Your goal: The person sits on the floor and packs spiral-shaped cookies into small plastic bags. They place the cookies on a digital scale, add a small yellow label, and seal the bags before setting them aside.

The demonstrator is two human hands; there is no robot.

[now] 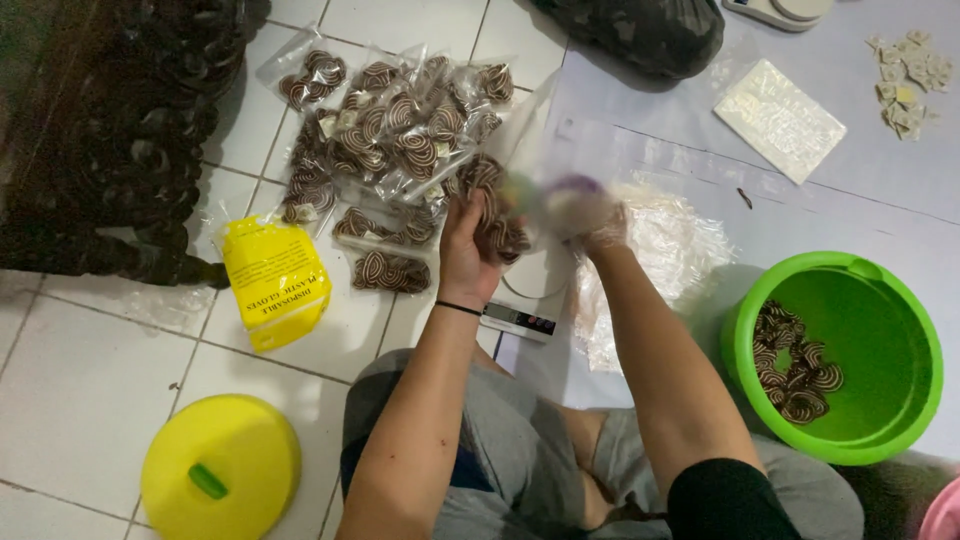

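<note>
We hold the clear bag (510,200) of striped snacks closed in the left hand (465,250) above the scale (520,318), while the blurred right hand (600,225), its grip unreadable, works at the bag's mouth just beside; keep that mouth pinched upright.
</note>
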